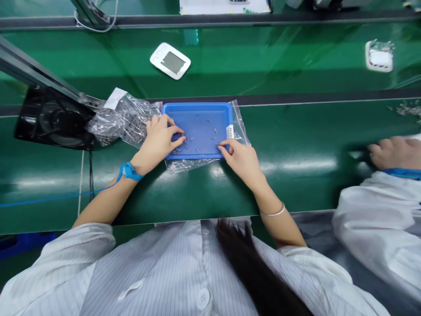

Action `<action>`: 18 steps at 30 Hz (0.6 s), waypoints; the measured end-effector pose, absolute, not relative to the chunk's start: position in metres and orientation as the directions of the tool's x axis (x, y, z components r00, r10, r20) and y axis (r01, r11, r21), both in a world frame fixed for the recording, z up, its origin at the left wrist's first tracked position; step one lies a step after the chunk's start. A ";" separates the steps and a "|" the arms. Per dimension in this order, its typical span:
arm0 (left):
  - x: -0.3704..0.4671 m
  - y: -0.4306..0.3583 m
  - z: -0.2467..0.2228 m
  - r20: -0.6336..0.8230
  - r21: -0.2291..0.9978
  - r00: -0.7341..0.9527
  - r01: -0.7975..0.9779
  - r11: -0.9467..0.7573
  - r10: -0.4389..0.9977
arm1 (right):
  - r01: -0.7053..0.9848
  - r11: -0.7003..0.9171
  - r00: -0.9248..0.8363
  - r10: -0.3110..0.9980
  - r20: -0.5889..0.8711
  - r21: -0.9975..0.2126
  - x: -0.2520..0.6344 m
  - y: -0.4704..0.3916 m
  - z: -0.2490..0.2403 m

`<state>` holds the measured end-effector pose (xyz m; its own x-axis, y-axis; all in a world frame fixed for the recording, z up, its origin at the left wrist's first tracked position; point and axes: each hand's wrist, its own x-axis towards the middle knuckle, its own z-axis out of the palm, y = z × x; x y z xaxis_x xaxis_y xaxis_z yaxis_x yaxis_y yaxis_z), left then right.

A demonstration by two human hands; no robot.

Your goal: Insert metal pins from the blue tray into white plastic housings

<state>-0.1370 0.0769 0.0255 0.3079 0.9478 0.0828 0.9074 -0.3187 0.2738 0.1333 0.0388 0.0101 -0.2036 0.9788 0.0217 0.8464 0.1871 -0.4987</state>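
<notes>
A shallow blue tray (197, 105) lies on the green bench with several tiny silvery metal pieces (215, 131) scattered in it. They are too small to tell their exact kind. My left hand (159, 136) reaches over the tray's left side, thumb and forefinger drawn close together beside a cluster of the pieces; what sits between the tips is not clear. At the lower right corner, my right hand (242, 160) pinches a small metal piece (217, 144) between thumb and forefinger. A clear plastic bag (241, 123) lies under the tray.
A clear bag of metal pieces (128, 118) rests left of the tray, near a black fan-like device (54, 118). A white device with a screen (170, 61) lies beyond. A blue wrist cord (66, 198) trails left. At right is a co-worker's hand (396, 152).
</notes>
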 end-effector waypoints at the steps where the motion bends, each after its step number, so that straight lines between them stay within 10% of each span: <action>1: -0.136 0.076 0.024 0.085 0.260 0.317 0.908 -0.328 0.944 | 0.848 0.190 -0.205 0.979 0.025 -0.494 0.133 0.039 0.010; 13: -0.104 0.062 0.024 0.261 0.668 0.367 0.599 -0.442 0.893 | 0.854 0.214 -0.224 0.974 0.036 -0.475 0.130 0.042 0.021; 18: -0.090 0.055 0.016 0.328 0.652 0.402 0.558 -0.513 0.855 | 0.752 0.258 -0.218 0.966 0.141 -0.607 0.121 0.038 0.022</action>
